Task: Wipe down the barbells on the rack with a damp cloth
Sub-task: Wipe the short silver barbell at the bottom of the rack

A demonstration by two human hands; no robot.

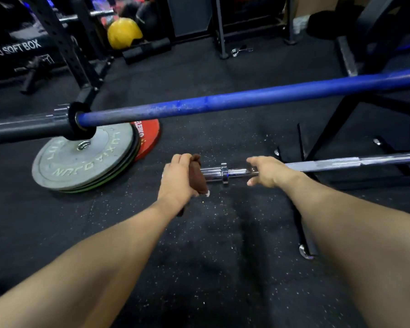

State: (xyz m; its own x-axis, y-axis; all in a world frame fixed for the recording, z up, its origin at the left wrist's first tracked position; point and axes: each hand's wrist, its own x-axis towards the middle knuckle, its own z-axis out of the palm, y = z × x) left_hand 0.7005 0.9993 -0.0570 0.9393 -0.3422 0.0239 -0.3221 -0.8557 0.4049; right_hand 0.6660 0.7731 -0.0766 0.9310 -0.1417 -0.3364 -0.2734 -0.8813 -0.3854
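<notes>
Left hand point(178, 178) fingers clamp brown cloth point(197, 174) on chrome barbell point(237, 172); right hand point(264, 171) grips shaft; box point(17, 49) reads "SOFT BOX"

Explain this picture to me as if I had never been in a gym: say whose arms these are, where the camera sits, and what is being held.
The single view comes from a camera worn on a person's head, looking down along both bare arms. There is no machine here.

The left hand grips a brown cloth wrapped over the end of a chrome barbell, a steel lifting bar. The right hand holds the same bar just past its collar ring.

Above runs a second barbell with a blue shaft.

On the black rubber floor lies a stack of weight plates, grey on top, with a red plate behind. A yellow ball sits farther back.
</notes>
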